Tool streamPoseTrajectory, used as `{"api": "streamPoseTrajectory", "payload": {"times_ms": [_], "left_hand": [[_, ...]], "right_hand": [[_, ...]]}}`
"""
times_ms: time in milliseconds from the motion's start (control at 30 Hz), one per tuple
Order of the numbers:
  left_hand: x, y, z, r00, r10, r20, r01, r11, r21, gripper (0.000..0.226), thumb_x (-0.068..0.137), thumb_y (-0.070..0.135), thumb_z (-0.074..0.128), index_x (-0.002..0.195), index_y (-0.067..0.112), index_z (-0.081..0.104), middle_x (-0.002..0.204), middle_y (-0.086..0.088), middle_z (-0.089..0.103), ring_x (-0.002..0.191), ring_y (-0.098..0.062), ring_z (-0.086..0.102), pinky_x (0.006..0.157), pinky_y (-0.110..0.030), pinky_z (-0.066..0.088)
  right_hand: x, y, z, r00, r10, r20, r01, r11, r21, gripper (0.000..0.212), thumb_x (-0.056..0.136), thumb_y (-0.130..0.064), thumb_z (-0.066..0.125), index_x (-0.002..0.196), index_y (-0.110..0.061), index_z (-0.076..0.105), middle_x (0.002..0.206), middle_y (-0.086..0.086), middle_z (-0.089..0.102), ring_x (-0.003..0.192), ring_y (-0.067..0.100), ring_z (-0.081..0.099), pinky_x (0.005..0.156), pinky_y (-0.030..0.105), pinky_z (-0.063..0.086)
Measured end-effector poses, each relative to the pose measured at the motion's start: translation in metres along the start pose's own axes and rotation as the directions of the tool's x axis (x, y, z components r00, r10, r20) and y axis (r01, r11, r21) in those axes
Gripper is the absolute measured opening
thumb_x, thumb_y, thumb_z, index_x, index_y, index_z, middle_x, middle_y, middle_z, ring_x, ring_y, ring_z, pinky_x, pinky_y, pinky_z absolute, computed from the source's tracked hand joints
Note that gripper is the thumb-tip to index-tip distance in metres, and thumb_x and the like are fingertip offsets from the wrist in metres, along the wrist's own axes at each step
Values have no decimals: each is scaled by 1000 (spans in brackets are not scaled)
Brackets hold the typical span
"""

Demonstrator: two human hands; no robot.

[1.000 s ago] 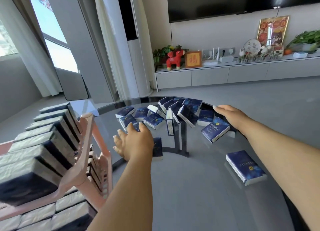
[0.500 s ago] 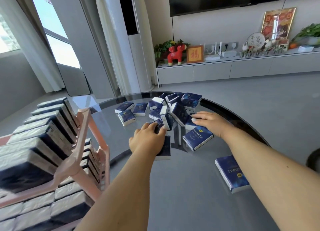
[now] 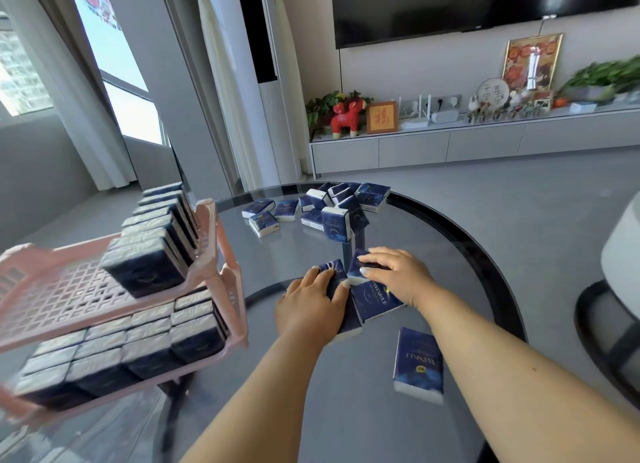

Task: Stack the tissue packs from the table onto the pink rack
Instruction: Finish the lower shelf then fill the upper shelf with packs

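Dark blue tissue packs lie on a round glass table [image 3: 450,240]. Several sit in a loose heap [image 3: 332,209] at the far side. One pack [image 3: 419,364] lies alone near my right forearm. My left hand [image 3: 311,303] rests palm down over a pack [image 3: 346,320], fingers curled on another small pack. My right hand [image 3: 398,275] grips a small pack [image 3: 356,268] above a flat pack [image 3: 375,299]. The pink rack [image 3: 221,254] stands at the left, with a row of packs on its upper shelf and packs filling its lower shelf.
A white-topped stool [image 3: 620,289] with a dark frame stands at the right of the table. Behind the table runs a low grey cabinet [image 3: 450,143] with ornaments, under a wall television. Grey floor lies beyond the table's far edge.
Both hands have drawn back from the far heap toward me, pulling packs with them into one cluster at the table's middle. The camera has tilted down and left, showing more of the rack.
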State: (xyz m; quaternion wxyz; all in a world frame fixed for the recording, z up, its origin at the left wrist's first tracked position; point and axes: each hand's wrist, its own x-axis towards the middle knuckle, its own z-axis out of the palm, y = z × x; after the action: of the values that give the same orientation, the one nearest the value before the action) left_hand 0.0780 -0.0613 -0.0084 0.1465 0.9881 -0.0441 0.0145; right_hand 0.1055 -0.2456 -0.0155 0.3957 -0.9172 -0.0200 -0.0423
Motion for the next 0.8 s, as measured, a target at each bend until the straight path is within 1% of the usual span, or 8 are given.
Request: {"api": "streamPoseTrajectory", "payload": {"times_ms": [133,267,367,433,533,633,733,800], "left_hand": [[-29,-7,-2,1000,4,-15,-5,1000,-14,55,96,62,22,146,41,32,156,17,28,141,-16,29,107,-38,31],[-53,-15,-7,1000,10,22,-9,999,-35,51,98,59,21,144,42,35,155,17,29,140,-17,31,107,-38,32],[-55,-19,-18,1000,-6,22,8,994,-113,51,97,59,21,134,38,50,143,9,48,130,-21,43,102,-41,39],[-45,-19,-26,999,-34,-36,29,989,-147,57,96,62,20,134,31,50,141,2,51,130,-25,42,105,-42,36],[-17,-10,-40,987,-97,-129,53,950,-307,65,95,64,20,145,26,38,150,0,42,139,-25,33,115,-49,26],[19,4,-49,973,-169,-157,66,856,-513,64,96,61,25,148,24,34,154,-3,36,143,-25,27,117,-51,21],[62,11,-48,955,-246,-163,108,805,-583,63,96,60,25,149,28,32,156,-3,32,146,-26,20,119,-50,15],[92,8,-44,948,-278,-151,135,786,-603,66,93,63,20,148,29,34,155,-3,34,145,-27,21,119,-48,13]], "right_hand": [[-28,-10,5,1000,-16,5,17,998,-55,32,86,-49,57,117,-44,61,140,-19,46,129,8,35,110,34,26],[-48,-15,6,997,-26,71,30,997,-66,33,86,-51,56,118,-45,59,140,-21,43,131,7,33,110,31,25],[-54,-15,1,985,-33,169,28,999,34,34,86,-52,57,120,-46,57,135,-22,45,130,6,36,110,32,28],[-53,-18,-7,981,-17,194,-16,986,167,36,89,-50,55,124,-45,54,132,-20,46,128,7,40,106,30,32],[-38,-21,-26,993,24,111,-52,965,256,39,90,-54,49,127,-43,51,138,-10,46,130,12,40,103,33,32],[-14,-22,-47,997,57,43,-67,951,301,38,91,-53,47,126,-39,53,136,-10,48,128,11,41,96,29,29],[16,-18,-62,998,54,-10,-48,947,317,32,93,-49,47,120,-36,56,127,-12,52,122,9,44,93,27,30],[38,-15,-68,998,59,-32,-47,954,297,32,94,-47,45,122,-32,55,118,-14,51,113,6,44,91,26,29]]}}
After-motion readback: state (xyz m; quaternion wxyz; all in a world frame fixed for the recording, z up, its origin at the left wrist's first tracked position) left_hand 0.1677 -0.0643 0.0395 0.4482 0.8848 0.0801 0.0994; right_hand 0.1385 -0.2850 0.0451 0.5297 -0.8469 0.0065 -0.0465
